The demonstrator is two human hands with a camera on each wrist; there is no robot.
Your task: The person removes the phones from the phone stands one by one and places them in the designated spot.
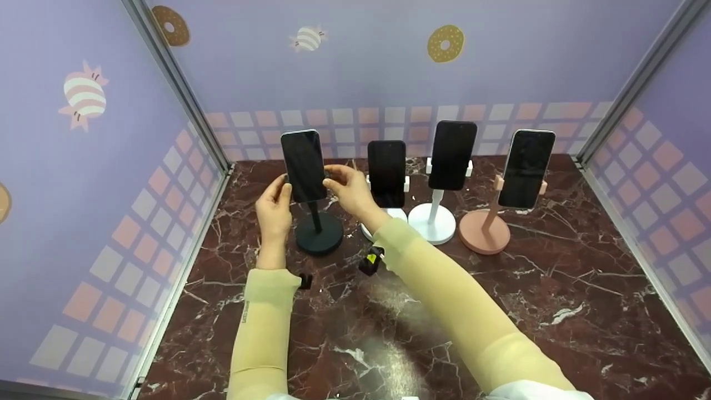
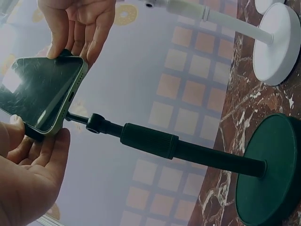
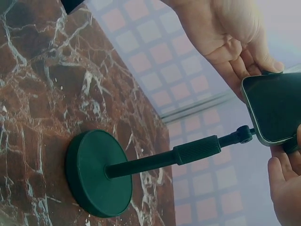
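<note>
- Your left hand (image 1: 274,206) gripped the left edge of the leftmost phone (image 1: 303,165), with the thumb on the near face and the fingers curled behind it.
- Your right hand (image 1: 348,189) pinched the same phone's right edge, so the phone sat between your two hands, touching both.
- In the left wrist view, the fingertips (image 2: 61,49) of your right hand rested on the phone's corner, while your left hand (image 2: 28,174) clasped the opposite edge beside the clamp.
- That phone stood upright in the clamp of the black stand (image 1: 319,233), whose round base rested on the surface (image 1: 555,278) just near of your hands.
- The right wrist view showed the black stand's pole (image 3: 188,153) rising from its base (image 3: 96,174) to a small ball joint right behind the phone (image 3: 275,110).
- To the right, a second phone (image 1: 387,173) sat in a white stand (image 1: 389,214), partly hidden by your right forearm.
- Further right, a third phone (image 1: 452,154) was held in another white stand (image 1: 432,222).
- At the far right of the row, a fourth phone (image 1: 525,168) was clamped in a pink stand (image 1: 484,230).
- All four screens were dark.
- A small black device (image 1: 371,260) was strapped at your right wrist, above the surface.
</note>
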